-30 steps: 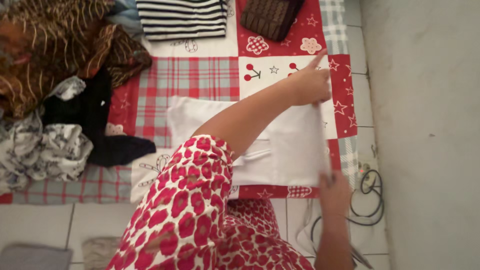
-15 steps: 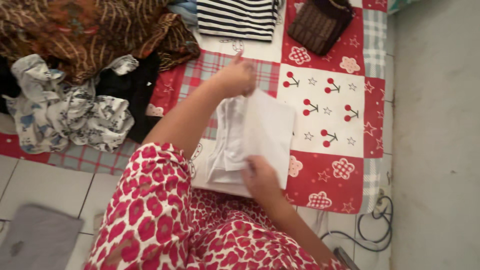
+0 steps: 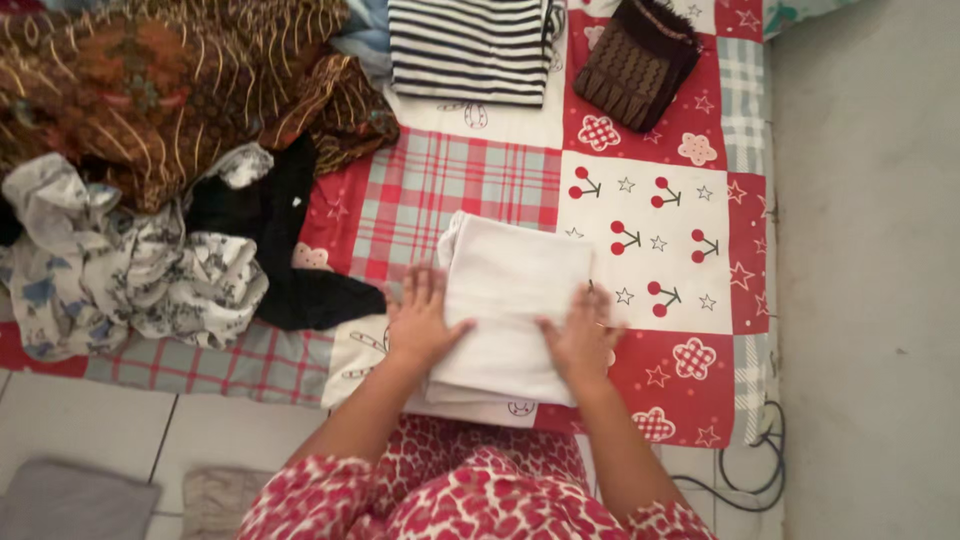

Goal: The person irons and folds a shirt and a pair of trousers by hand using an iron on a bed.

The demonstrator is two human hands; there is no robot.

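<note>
- Nearest the camera, a red-and-white patterned garment (image 3: 470, 500) covers the person's lap and arms, with pale floor tiles (image 3: 90, 420) to the left and a grey cloth (image 3: 70, 505) at the lower left corner.
- A dark cable (image 3: 745, 480) loops on the floor at the lower right, beside the grey wall (image 3: 870, 250).
- The left hand (image 3: 422, 325) lies flat, fingers spread and released, at the left edge of the folded white cloth (image 3: 510, 290), gripping nothing.
- The right hand (image 3: 583, 340) presses palm-down on the cloth's lower right corner, fingers loose (not clenched).
- The folded white cloth rests on the patchwork mat (image 3: 680, 370), over its plaid and cherry squares.
- Left of it lie a black garment (image 3: 270, 220) and a crumpled white printed fabric (image 3: 130, 270).
- Further off sit a brown patterned heap (image 3: 150, 90), a folded striped top (image 3: 465, 50) and a dark brown knitted piece (image 3: 640, 60).
</note>
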